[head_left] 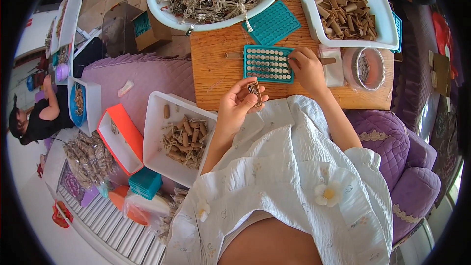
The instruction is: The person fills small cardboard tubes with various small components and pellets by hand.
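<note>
My left hand (238,100) is closed on a small brown open-faced case (254,92), held upright between thumb and fingers above the table's front edge. Dark and metallic parts show inside the case. My right hand (308,68) reaches to the right side of a teal tray (245,49), its fingertips pinched together over the edge. What they hold, if anything, is hidden. Rows of silvery button cells (265,64) fill the tray's round pockets. Behind it lies a second teal tray (275,23) with round pockets.
On the wooden table (216,49) stand a basin (216,27) of tangled wire lights, a white bin (351,43) of brown pieces and a tape roll (370,68). To my left are a white tub (152,137) of cork-like pieces and an orange box (117,132). Another person (39,122) sits far left.
</note>
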The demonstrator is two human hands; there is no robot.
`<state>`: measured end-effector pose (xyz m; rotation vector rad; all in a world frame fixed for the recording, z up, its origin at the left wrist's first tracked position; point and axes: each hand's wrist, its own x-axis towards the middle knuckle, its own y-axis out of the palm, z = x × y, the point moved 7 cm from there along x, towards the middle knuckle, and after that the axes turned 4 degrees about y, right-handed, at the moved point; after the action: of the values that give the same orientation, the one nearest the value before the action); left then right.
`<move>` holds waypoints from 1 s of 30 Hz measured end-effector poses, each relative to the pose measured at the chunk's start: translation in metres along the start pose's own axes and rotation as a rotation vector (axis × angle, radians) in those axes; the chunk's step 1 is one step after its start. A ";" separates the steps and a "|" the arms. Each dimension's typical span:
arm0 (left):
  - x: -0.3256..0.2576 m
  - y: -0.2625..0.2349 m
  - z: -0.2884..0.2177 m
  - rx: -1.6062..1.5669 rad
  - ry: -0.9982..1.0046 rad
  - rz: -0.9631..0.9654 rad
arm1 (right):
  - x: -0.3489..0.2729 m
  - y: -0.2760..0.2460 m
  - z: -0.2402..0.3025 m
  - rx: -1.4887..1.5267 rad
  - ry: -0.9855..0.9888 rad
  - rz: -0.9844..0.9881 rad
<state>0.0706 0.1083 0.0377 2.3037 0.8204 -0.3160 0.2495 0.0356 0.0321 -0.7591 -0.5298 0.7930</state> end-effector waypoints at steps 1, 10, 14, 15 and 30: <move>0.000 0.001 -0.002 0.009 0.010 -0.005 | -0.001 -0.008 0.003 0.102 0.042 -0.074; -0.003 0.018 -0.012 -0.025 0.038 0.050 | -0.034 -0.037 0.109 0.429 -0.294 -0.232; -0.006 0.024 -0.015 -0.105 0.086 0.065 | -0.046 -0.037 0.111 0.395 -0.394 -0.259; -0.006 0.027 -0.016 -0.107 0.086 0.065 | -0.048 -0.037 0.112 0.374 -0.407 -0.267; -0.010 0.032 -0.017 -0.055 0.047 0.085 | -0.039 -0.040 0.113 0.345 -0.251 -0.240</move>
<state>0.0828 0.0961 0.0704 2.2949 0.7431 -0.1997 0.1680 0.0312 0.1276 -0.2715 -0.6734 0.7339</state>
